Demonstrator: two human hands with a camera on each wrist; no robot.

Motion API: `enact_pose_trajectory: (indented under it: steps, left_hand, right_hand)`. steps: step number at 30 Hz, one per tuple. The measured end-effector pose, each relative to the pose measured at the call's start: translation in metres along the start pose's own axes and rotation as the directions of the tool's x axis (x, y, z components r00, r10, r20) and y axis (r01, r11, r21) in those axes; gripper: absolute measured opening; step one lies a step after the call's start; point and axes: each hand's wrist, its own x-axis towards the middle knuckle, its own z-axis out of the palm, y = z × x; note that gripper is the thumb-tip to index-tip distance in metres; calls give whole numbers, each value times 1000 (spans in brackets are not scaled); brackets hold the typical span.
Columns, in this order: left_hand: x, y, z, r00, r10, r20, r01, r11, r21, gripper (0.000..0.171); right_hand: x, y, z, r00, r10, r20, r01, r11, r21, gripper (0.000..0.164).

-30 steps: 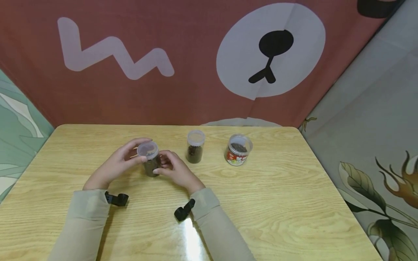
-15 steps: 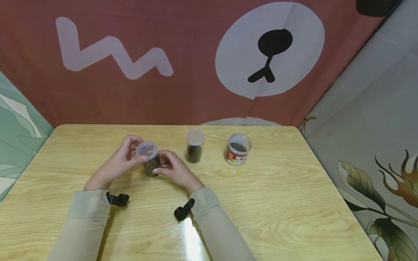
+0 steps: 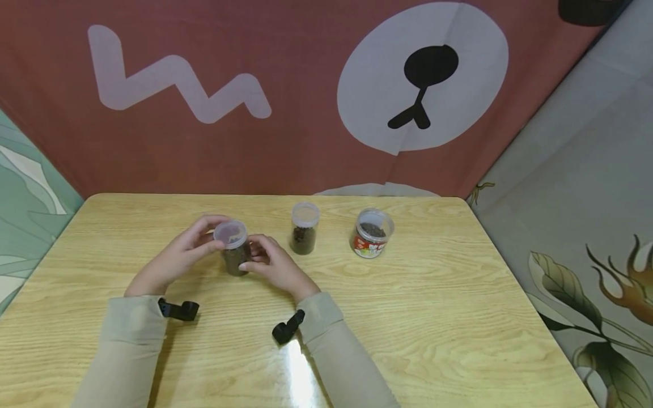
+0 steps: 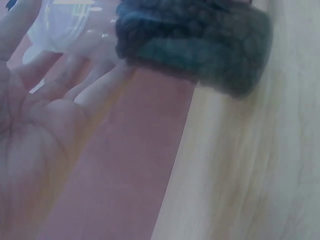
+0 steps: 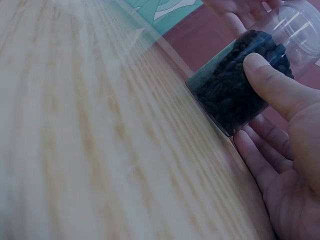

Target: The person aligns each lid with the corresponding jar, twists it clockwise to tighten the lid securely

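Note:
A clear plastic jar (image 3: 236, 258) of dark, pellet-like pieces stands at the left middle of the table, topped by a translucent screw lid (image 3: 230, 231). My right hand (image 3: 275, 266) grips the jar's body low down; in the right wrist view the thumb (image 5: 265, 75) presses its near side, with fingers around the far side. Around the lid, my left hand (image 3: 181, 252) has its thumb in front and its fingers behind. The left wrist view shows the left palm (image 4: 35, 135) beside the jar (image 4: 200, 42); where its fingertips touch is partly hidden.
A second lidded jar (image 3: 304, 232) of dark pieces stands right of the hands. Farther right is a wider tub (image 3: 369, 243) with a red label, dark granules inside. The wooden table (image 3: 433, 317) ends at a brown cloth backdrop (image 3: 204, 153).
The left fingers lift off the lid's rim and return behind it, and the left thumb and wrist shift slightly left. My right hand and the jar stay in place.

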Motion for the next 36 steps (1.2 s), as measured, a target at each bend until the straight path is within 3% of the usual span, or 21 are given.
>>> enact_pose_trajectory:
  steps: [8, 15, 22, 27, 36]
  left_hand:
    - [-2, 1, -2, 999, -40, 26, 39, 999, 19, 48]
    - [2, 4, 7, 994, -106, -34, 104, 993, -65, 55]
    - [1, 6, 6, 999, -14, -47, 14, 1000, -2, 47]
    - [-4, 5, -2, 999, -43, -5, 43, 997, 61, 48]
    - [-6, 5, -4, 997, -52, 53, 50, 998, 31, 57]
  right_hand:
    - [-1, -1, -1, 1000, 0, 8, 0, 1000, -4, 52]
    - [-1, -2, 0, 1000, 28, 9, -28, 999, 23, 53]
    - [-2, -1, -2, 1000, 13, 20, -14, 1000, 18, 54]
    - [-3, -1, -4, 999, 22, 42, -23, 1000, 15, 55]
    - [-2, 3, -5, 999, 19, 50, -20, 1000, 19, 55]
